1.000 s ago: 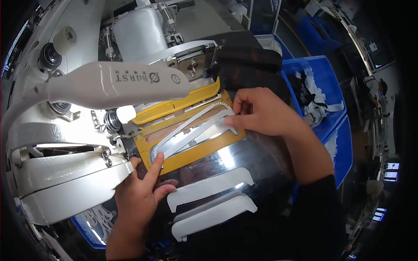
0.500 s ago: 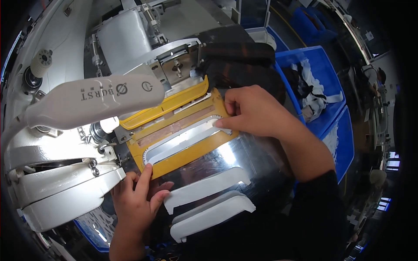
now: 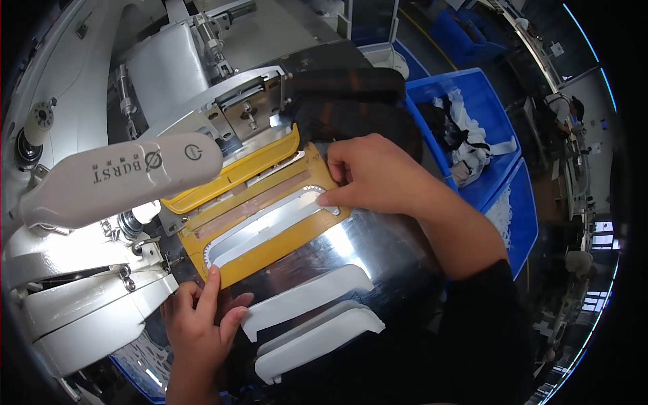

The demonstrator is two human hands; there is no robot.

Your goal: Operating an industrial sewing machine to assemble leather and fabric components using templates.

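Note:
On a dark glossy plate lies a yellow template [image 3: 256, 256], with a curved-ended white strip [image 3: 233, 246] inside its toothed slot. My left hand [image 3: 199, 324] touches the template's lower-left end with its index fingertip; its thumb stands apart. My right hand [image 3: 381, 175] grips the right end, thumb on the strip, fingers curled over the template edge and partly hidden. A second yellow frame [image 3: 192, 201] sits just behind. Two more white shaped pieces [image 3: 307, 297] [image 3: 317, 344] lie in front, near my left thumb.
A white sewing machine [image 3: 88, 317] fills the left, with a white lamp head [image 3: 121, 172] over it and a metal clamp assembly [image 3: 246, 111] behind. Blue bins [image 3: 493, 101] of fabric pieces stand right of the dark cloth [image 3: 358, 115]. Another person [image 3: 563, 108] is at the far right.
The white strip, slanted across the slot earlier, has dropped into it under my right thumb. My left index stays at the lower-left end. The scene has shifted in view.

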